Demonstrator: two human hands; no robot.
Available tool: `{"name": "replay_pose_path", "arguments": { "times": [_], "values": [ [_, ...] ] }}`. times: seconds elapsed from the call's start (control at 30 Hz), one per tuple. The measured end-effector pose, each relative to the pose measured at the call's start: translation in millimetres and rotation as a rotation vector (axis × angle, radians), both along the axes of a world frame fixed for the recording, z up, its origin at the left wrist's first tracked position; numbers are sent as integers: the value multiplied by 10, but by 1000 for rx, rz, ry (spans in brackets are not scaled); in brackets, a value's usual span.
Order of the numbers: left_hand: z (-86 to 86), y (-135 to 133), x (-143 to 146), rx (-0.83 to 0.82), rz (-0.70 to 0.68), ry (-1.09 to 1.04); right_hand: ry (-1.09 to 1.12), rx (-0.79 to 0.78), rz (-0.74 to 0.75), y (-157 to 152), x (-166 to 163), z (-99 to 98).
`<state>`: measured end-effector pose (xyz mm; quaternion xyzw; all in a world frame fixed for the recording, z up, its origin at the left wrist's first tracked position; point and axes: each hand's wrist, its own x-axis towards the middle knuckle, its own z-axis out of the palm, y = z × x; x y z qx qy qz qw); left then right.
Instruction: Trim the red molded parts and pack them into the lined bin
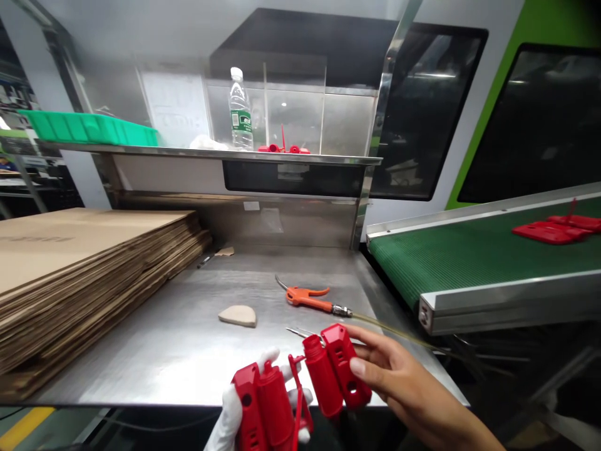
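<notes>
Here | gloved left hand (232,407), bare right hand (399,382) | glossy red moulded plastic housing (300,388)

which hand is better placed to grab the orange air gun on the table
Right, probably. The right hand is bare, sits nearer the orange air gun and holds only one red part. The gloved left hand is lower, gripping the other red part.

Steel bench (178,338) w/ shelf (211,153) above, cardboard stack (70,263) left, green conveyor (469,257) right, dark windows (535,119) behind.
</notes>
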<state>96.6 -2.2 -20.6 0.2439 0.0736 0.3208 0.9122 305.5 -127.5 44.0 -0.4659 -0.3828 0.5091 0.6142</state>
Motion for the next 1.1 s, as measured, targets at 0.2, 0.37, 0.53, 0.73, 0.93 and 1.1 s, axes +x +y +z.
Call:
{"name": "replay_pose_path", "arguments": {
  "times": [0.2,0.37,0.53,0.73,0.93,1.1],
  "values": [
    [208,-49,13,-80,-162,-42,90,-24,-2,-22,172,-174],
    [412,-125,69,-230,-269,-170,300,-119,3,3,330,-316],
    [473,-152,107,-217,-254,-174,442,-141,28,41,436,-521],
    [347,-122,55,-4,-252,-121,359,-116,-28,20,357,-540],
    [253,-111,17,26,-155,-61,274,-140,-121,17,239,-465],
    [236,-65,32,50,-35,206,-46,-103,-85,-12,146,-439]
  ]
}}
